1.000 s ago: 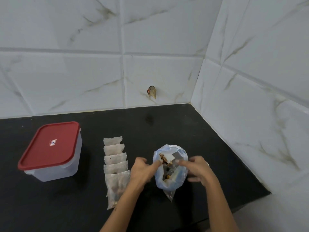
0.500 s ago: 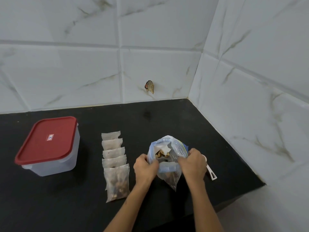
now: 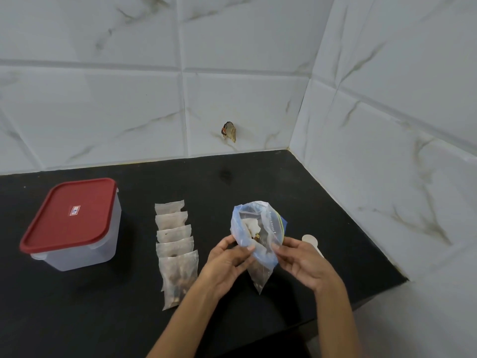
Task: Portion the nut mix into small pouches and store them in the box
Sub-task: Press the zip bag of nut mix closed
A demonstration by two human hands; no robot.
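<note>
Near front-right of black table: zip bag of nut mix, held up off the surface between both hands. Mouth open, pointing up and slightly away toward the back wall; long axis near vertical, bottom corner tapering down toward the camera. Blue-tinted upper part, blue and yellow zip strip visible on right edge, nuts and something white visible inside. Left hand on bag's left side, thumb and fingers pinching the film below the rim. Right hand on right side, fingertips pinching the film likewise. So each grip clamped on the bag, not spread. Just behind right hand: white scoop lying flat on table, round bowl end away from camera, handle mostly hidden by the hand. Left of bag, near left hand: row of five small pouches, overlapping like shingles, row running front to back; nearest pouch shows dark contents, and so do the next two, faintly; the far two too blurred to tell. Well left of pouches: clear box with red lid on, standing upright, small label on lid. Tiled wall behind and on right; small brownish object stuck on back wall above table edge, identity unclear.
</note>
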